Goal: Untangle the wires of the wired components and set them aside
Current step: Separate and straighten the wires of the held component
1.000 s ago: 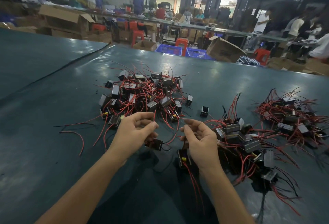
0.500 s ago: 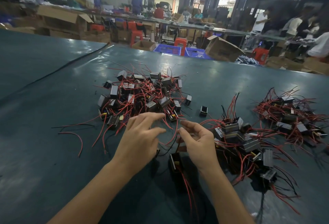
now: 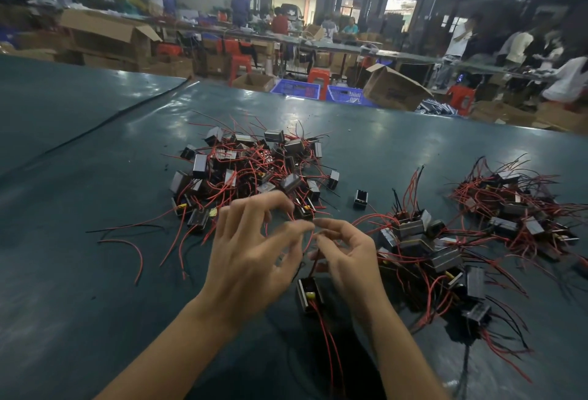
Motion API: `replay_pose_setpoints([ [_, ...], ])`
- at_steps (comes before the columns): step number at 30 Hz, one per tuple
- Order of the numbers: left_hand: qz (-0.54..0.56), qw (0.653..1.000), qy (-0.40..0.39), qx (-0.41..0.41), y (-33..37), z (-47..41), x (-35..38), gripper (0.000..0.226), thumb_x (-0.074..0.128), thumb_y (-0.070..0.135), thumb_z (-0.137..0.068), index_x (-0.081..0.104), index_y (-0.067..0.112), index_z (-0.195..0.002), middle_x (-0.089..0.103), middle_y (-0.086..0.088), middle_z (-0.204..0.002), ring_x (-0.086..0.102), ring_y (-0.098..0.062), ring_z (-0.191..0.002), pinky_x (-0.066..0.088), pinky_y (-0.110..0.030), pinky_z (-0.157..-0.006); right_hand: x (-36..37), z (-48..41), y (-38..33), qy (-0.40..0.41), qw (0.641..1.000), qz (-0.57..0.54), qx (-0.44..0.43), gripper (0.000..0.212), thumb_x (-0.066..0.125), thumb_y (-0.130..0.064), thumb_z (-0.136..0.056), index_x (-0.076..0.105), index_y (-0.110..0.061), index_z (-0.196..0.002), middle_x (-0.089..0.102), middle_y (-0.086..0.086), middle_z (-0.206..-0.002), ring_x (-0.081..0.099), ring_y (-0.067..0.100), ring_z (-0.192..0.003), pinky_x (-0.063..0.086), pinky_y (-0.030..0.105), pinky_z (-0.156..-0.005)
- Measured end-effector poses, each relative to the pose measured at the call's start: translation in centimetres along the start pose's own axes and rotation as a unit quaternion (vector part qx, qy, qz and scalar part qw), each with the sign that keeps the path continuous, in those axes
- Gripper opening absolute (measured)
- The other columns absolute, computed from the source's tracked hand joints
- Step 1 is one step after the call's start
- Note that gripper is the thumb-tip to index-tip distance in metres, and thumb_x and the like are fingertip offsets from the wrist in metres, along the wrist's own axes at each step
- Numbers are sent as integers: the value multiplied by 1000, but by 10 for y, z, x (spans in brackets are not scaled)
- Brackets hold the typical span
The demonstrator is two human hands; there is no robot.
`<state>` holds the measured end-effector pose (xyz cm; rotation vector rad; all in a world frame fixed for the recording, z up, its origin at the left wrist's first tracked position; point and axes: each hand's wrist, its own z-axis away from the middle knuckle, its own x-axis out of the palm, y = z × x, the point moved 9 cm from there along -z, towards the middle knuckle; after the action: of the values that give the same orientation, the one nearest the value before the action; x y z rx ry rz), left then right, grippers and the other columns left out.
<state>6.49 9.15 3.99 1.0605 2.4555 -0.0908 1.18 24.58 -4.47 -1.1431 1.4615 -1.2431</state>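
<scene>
As left hand (image 3: 251, 259) and right hand (image 3: 348, 261) pinch wire (image 3: 313, 261), component (image 3: 309, 295) lies between

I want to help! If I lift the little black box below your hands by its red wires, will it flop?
Probably dangles: its red wires lie in loose curves. The black box looks small, so likely light. Wires could snag the tangled pile.
</scene>
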Motion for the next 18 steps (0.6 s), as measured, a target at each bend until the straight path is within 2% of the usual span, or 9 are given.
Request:
replay_pose_setpoints([
  [2,79,996,-41,28,14,-1,5,9,69,16,-84,73,15,-93,58,2,-92,56,-17,-70,46,-29,-65,-1,1,-2,-1,1000,16,-10,21,59,-2,-93,70,-20,-99,69,9,-82,67,20,-72,57,46,-69],
  [4,114,984,-135,-14,20,4,23,13,68,19,-86,71,15,-97,62,4,-85,60,-15,-68,52,-30,-59,-4,0,-3,7,1000,21,-11,23,59,0,-91,71,-19,-95,71,7,-83,68,18,-73,58,40,-69],
  [6,74,969,-218,-86,14,13,42,18,66,24,-87,68,17,-103,63,5,-95,64,-16,-79,55,-31,-65,-6,-1,-3,20,1000,18,-12,23,59,2,-91,70,-17,-92,70,3,-78,66,13,-66,57,32,-65],
  [7,53,963,-239,-110,8,18,47,21,65,25,-88,66,18,-107,62,5,-102,64,-16,-84,55,-29,-70,-7,-1,-3,25,999,21,-13,22,59,2,-91,70,-17,-91,69,1,-75,64,13,-64,57,33,-64],
  [10,65,957,-235,-157,-6,19,47,35,68,20,-87,57,20,-120,50,5,-124,65,-14,-84,56,-29,-73,-8,-1,-4,28,999,24,-14,19,59,-1,-93,69,-17,-92,66,1,-72,60,20,-65,57,43,-64],
  [12,75,956,-229,-167,-11,17,46,50,69,18,-87,48,24,-133,48,6,-133,68,-10,-86,58,-30,-74,-7,0,-4,28,999,32,-16,19,58,-2,-94,69,-18,-92,67,3,-76,60,23,-66,56,50,-67],
  [15,85,949,-239,-189,-16,21,51,79,68,32,-88,21,30,-152,66,6,-118,68,-5,-96,57,-30,-82,-7,1,-8,35,997,61,-33,22,60,-5,-93,68,-25,-91,68,-3,-83,63,20,-73,57,47,-73],
  [16,92,943,-254,-193,-17,24,54,88,68,38,-88,9,34,-153,69,7,-114,67,-5,-100,56,-30,-87,-7,0,-8,40,997,58,-35,23,61,-4,-92,68,-26,-92,67,-4,-83,63,19,-74,57,47,-74],
  [18,134,924,-297,-200,-19,28,62,100,70,45,-84,-10,49,-144,68,8,-120,64,0,-107,50,-26,-98,-10,-1,-8,52,998,35,-31,24,63,-4,-91,66,-27,-97,64,-5,-81,62,16,-70,57,45,-70],
])
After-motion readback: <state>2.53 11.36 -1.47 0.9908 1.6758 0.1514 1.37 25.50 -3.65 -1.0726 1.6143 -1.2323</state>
